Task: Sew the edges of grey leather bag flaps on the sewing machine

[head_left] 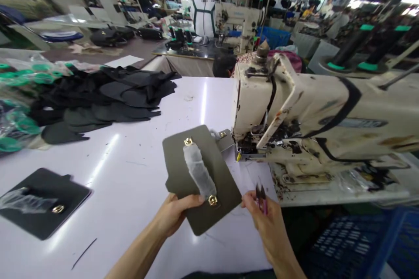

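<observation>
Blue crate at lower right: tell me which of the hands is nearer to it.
Right. The right hand, holding pink-handled snips, is left of the blue crate; the left hand, gripping the olive panel, is farther left.

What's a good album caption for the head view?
Beside a sewing machine, left hand holding an olive panel with wrapped handle, right hand holding snips.

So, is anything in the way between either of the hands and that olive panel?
Nothing visible: the left hand grips the olive panel directly, and the right hand, holding pink-handled snips, has its fingertips right by the panel's corner.
</observation>
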`<move>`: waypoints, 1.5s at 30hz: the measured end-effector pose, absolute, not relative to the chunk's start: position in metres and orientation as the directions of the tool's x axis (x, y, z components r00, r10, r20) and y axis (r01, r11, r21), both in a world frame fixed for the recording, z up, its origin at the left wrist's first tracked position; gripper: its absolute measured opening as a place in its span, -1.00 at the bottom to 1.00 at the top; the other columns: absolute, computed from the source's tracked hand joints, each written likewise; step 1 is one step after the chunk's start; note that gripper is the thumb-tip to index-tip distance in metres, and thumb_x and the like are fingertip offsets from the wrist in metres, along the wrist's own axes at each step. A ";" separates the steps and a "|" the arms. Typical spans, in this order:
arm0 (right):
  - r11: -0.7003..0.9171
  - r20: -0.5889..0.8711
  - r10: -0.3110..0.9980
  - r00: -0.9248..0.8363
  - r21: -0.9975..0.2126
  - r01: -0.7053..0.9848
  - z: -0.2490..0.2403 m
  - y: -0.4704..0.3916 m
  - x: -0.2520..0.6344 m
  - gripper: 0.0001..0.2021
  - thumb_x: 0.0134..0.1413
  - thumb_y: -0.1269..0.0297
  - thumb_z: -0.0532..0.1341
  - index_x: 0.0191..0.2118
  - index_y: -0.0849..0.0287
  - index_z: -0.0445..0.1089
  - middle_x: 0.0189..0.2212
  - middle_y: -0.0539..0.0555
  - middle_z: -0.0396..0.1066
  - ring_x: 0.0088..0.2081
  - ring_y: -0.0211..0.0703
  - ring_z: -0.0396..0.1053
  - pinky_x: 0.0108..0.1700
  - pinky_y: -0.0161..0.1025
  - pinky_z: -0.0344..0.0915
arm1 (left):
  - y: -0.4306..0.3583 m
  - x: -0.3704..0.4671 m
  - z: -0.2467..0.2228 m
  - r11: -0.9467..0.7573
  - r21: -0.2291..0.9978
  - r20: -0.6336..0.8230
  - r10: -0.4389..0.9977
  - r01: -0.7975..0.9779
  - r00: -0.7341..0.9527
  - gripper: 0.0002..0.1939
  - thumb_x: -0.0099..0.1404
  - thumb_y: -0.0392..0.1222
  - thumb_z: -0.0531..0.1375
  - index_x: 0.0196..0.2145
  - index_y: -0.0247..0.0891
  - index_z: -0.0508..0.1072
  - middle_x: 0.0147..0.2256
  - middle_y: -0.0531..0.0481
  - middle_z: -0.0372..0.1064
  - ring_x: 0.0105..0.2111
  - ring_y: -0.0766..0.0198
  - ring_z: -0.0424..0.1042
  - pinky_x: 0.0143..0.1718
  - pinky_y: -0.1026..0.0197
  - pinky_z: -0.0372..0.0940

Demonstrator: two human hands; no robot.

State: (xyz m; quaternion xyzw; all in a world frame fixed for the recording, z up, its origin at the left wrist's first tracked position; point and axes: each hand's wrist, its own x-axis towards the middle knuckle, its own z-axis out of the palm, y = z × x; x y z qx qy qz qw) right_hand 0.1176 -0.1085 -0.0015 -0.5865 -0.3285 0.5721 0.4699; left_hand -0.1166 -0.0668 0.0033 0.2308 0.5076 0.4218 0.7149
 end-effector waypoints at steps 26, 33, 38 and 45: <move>-0.360 -0.394 0.915 0.087 -0.896 -0.261 -0.019 -0.082 0.093 -0.71 0.00 0.08 0.42 -0.41 0.25 0.52 -0.62 -0.13 -0.03 -0.55 -0.41 -0.26 -0.55 -0.34 -0.27 | -0.004 -0.101 -0.020 0.375 0.814 -0.414 0.910 -0.444 0.009 -0.43 0.01 -0.05 0.50 -0.02 -0.24 0.55 -0.08 -0.12 0.58 0.01 0.00 0.52 0.12 0.06 0.43; -0.359 -0.416 0.889 0.192 -0.893 -0.272 -0.023 -0.069 0.086 -0.56 0.04 -0.07 0.37 -0.47 0.30 0.49 -0.63 -0.15 -0.15 -0.55 -0.41 -0.27 -0.54 -0.33 -0.26 | 0.013 -0.099 -0.022 0.366 0.814 -0.412 0.911 -0.451 -0.004 -0.57 0.00 -0.11 0.50 -0.18 -0.28 0.57 -0.11 -0.12 0.59 -0.01 0.01 0.53 0.06 0.07 0.47; -0.340 -0.401 0.886 0.232 -0.903 -0.264 -0.023 -0.055 0.085 -0.54 0.02 -0.09 0.37 -0.47 0.32 0.54 -0.66 -0.14 -0.12 -0.57 -0.41 -0.23 -0.55 -0.31 -0.24 | 0.039 -0.093 -0.014 0.357 0.825 -0.363 0.929 -0.439 0.074 -0.54 0.04 -0.14 0.48 -0.10 -0.28 0.55 -0.11 -0.14 0.59 -0.07 -0.01 0.56 -0.01 0.06 0.51; -0.299 -0.335 0.900 0.280 -0.940 -0.165 -0.020 -0.035 0.074 -0.47 0.04 -0.19 0.30 -0.45 0.30 0.59 -0.71 -0.09 0.03 -0.58 -0.34 0.02 -0.52 -0.32 -0.06 | 0.072 -0.091 -0.012 0.342 0.857 -0.331 0.939 -0.386 0.097 -0.57 0.05 -0.21 0.44 -0.10 -0.26 0.54 -0.21 -0.12 0.61 -0.21 0.01 0.60 -0.16 0.04 0.55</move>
